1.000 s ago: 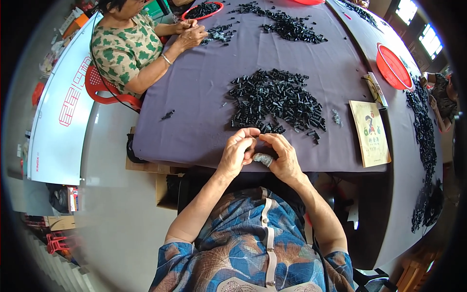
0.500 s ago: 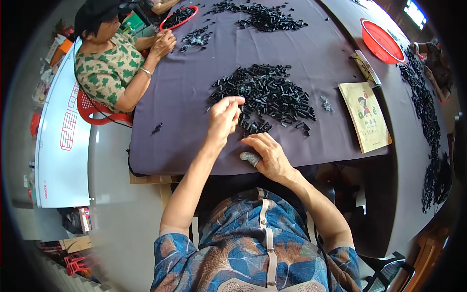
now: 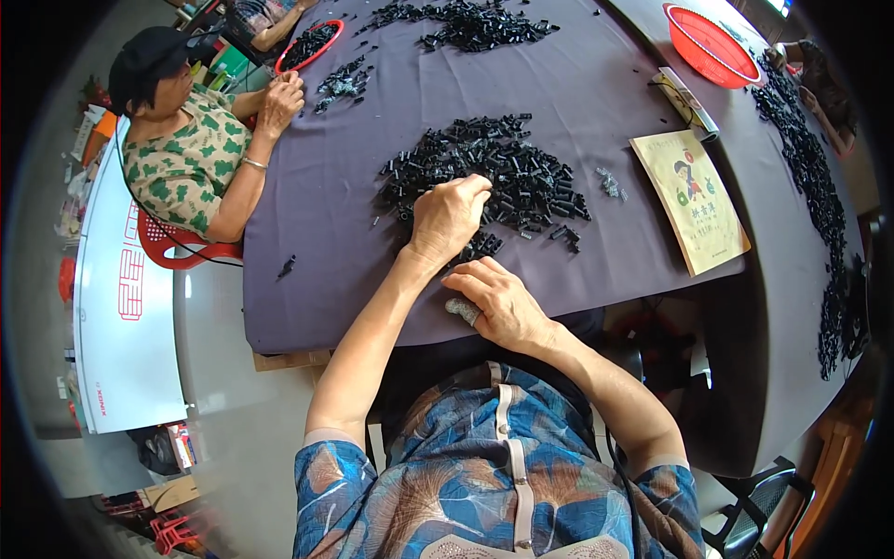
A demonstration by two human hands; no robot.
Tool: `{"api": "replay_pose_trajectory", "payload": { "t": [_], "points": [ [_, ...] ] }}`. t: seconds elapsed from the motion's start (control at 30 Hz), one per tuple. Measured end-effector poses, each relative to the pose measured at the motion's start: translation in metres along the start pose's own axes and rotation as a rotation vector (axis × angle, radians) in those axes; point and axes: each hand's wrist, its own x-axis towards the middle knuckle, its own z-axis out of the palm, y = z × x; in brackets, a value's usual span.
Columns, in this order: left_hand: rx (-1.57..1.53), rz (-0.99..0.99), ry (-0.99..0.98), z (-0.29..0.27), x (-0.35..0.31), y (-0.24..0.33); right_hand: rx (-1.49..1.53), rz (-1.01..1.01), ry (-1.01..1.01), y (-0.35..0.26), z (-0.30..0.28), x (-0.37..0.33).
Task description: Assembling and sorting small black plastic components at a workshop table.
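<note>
Small black tube-shaped pieces lie in a loose pile [image 3: 531,177] on the cloth-covered table [image 3: 596,102]. Over the near side of this pile is my left hand [image 3: 449,222], its thumb and fingers pressed together; whatever they pinch is too small or hidden to see. Closer to the table's front edge, my right hand [image 3: 507,306] rests with curled fingers, beside a few black pieces [image 3: 482,245] at the pile's near end. A grey wrapping [image 3: 462,311] covers its thumb. Anything inside the right hand is hidden.
A small heap of clear pieces [image 3: 611,183] and a yellow booklet [image 3: 691,200] lie to the right. Another person [image 3: 191,140] works at the left, near a red-rimmed basket [image 3: 310,45]. A red basket [image 3: 711,47] and a long black heap [image 3: 808,186] occupy the right-hand table.
My left hand has moved right, over the pile, and its fingers have turned downward. My right hand stays near the table edge. The whole view has shifted slightly.
</note>
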Motion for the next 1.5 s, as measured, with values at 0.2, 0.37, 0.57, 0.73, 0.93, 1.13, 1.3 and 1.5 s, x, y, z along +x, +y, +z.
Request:
{"api": "replay_pose_trajectory", "payload": {
  "t": [0.2, 0.37, 0.57, 0.73, 0.93, 1.13, 1.3, 1.5],
  "points": [
    [0.005, 0.063, 0.048, -0.002, 0.021, 0.013, -0.065, -0.025, 0.000, 0.000, 0.003, -0.001],
    [0.078, -0.024, -0.112, 0.016, 0.044, 0.012, -0.092, -0.049, 0.029, -0.001, 0.004, -0.001],
    [0.169, -0.011, -0.177, 0.020, 0.057, 0.014, -0.043, -0.005, -0.041, 0.002, 0.002, -0.003],
    [0.403, 0.117, -0.200, 0.017, 0.057, 0.006, -0.094, -0.022, -0.062, 0.003, 0.002, -0.003],
    [0.335, 0.060, -0.206, 0.000, 0.041, -0.016, -0.108, -0.013, -0.059, 0.003, 0.005, -0.005],
    [0.240, 0.106, -0.162, -0.012, 0.025, -0.025, -0.137, -0.072, -0.002, 0.001, 0.007, -0.004],
    [-0.033, 0.008, -0.113, -0.022, 0.017, -0.024, -0.148, -0.069, -0.033, -0.001, 0.003, -0.003],
    [0.257, 0.030, 0.006, -0.034, -0.002, -0.038, -0.149, -0.076, -0.031, -0.002, 0.005, -0.003]
  ]
}}
